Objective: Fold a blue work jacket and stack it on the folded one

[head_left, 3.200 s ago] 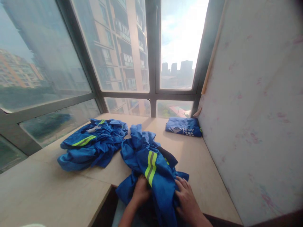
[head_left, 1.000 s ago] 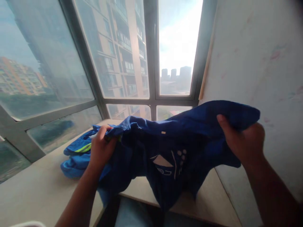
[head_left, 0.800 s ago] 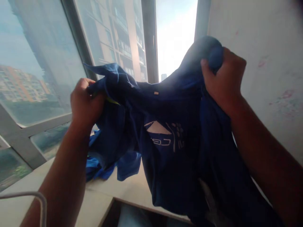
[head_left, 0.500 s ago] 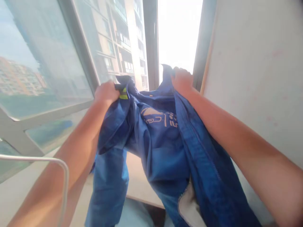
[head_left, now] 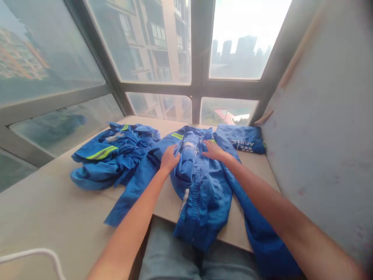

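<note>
Left hand (head_left: 169, 159) and right hand (head_left: 214, 150) on middle jacket (head_left: 215, 190), can't tell if gripping. It's on ledge (head_left: 72, 217), unfolded. Left garment (head_left: 101, 173) crumpled; back-right garment (head_left: 252, 136) folded.

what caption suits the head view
Left hand and right hand on a blue jacket, between a crumpled garment and a folded garment.

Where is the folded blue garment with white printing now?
In the head view, the folded blue garment with white printing lies at the tabletop's far right, beside the pale patterned wall, just below the window.
</note>
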`<act>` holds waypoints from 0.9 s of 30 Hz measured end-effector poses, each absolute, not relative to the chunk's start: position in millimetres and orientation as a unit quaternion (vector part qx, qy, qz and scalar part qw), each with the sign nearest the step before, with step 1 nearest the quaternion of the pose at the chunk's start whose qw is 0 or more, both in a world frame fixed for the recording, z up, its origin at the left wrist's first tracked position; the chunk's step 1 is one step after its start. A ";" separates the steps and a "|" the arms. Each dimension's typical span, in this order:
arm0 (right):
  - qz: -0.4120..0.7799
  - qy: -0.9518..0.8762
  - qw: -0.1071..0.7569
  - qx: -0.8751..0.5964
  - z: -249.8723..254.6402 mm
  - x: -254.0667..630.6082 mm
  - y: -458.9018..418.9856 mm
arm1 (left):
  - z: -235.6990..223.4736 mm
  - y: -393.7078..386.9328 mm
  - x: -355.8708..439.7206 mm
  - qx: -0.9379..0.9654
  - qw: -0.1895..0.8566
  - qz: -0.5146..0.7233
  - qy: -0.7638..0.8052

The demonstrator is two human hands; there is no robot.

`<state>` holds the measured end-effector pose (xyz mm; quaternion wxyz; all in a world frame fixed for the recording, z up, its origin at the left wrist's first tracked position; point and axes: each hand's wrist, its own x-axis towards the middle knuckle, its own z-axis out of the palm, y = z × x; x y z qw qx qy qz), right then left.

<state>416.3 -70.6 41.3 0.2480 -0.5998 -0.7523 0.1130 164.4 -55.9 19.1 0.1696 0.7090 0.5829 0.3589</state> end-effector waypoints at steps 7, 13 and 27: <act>0.138 -0.688 0.345 -0.623 -62.5 371.1 -248.5 | -74.6 -154.5 120.6 0.571 0.244 0.401 0.674; 0.126 -0.683 0.274 -0.665 -65.2 326.9 -344.1 | -77.3 -190.0 140.9 0.605 0.349 0.388 0.601; 0.116 -0.689 0.233 -0.676 -74.8 367.8 -311.9 | -57.4 -153.4 153.9 0.670 0.219 0.318 0.634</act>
